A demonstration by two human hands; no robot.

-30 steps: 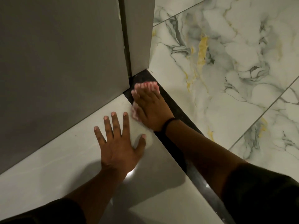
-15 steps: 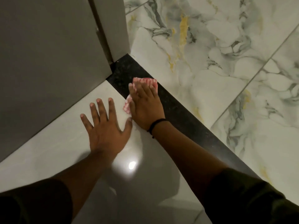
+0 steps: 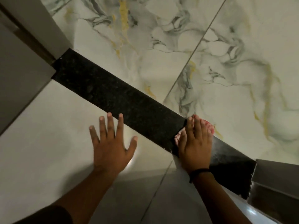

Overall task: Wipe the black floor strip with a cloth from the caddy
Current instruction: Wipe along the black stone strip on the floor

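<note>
The black floor strip [image 3: 113, 96] runs diagonally from the grey frame at the upper left down to the lower right. My right hand [image 3: 195, 143] lies flat on the strip near its right part, pressing down a pink-and-white cloth [image 3: 208, 125]; only the cloth's edges show around my fingers. My left hand [image 3: 111, 143] rests flat with spread fingers on the plain pale tile just below the strip, its fingertips at the strip's edge, holding nothing. No caddy is in view.
Grey door-frame posts stand at both ends of the strip, one at the upper left [image 3: 30, 50] and one at the lower right [image 3: 275, 183]. Marbled white tiles [image 3: 226, 62] with grey and yellow veins lie beyond the strip. Plain glossy tile [image 3: 48, 143] lies on my side.
My right hand has slid the cloth along the strip from the left frame corner toward the right end. My left hand has stayed flat on the tile, and the view has shifted right.
</note>
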